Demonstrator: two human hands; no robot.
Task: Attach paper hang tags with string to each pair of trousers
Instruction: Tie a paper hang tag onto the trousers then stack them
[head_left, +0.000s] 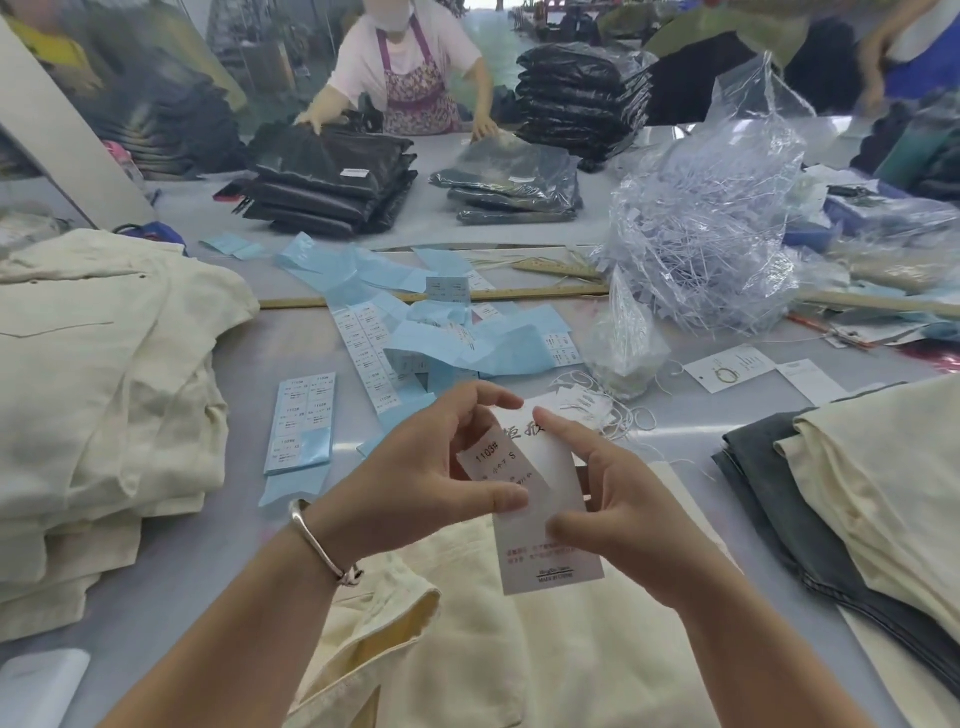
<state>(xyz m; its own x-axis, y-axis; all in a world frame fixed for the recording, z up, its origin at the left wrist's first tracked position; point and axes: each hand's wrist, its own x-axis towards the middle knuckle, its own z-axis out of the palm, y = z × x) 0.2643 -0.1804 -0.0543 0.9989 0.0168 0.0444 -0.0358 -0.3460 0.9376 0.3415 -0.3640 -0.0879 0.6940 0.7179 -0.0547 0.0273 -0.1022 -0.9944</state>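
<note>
We see a wide grey worktable (218, 525) filling the frame, with a folded stack of cream linen trousers (104, 395) at the left edge and another cream pair (519, 654) spread at the bottom centre under our arms. A crumpled clear plastic bag of white string loops (711, 228) sits at the upper right, and pale blue sticker backing strips (441, 332) lie scattered across the middle.

In the centre, our left hand (415, 478) pinches a small white size sticker (493, 467) between thumb and fingers against the white paper hang tag (545, 540). Our right hand (623, 499) grips the tag from its right side, forefinger stretched along the top.

To do this step well, we judge that the sticker should go down square to the tag's edges, pressed from one end to the other so no crease forms, with the tag held flat and steady by the right hand. The string hole should stay uncovered; we cannot see it here.

The sticker reads "1103#" and "S". The tag's foot carries "MADE BY" and smaller print too blurred to read; red lines above it are illegible.
</note>
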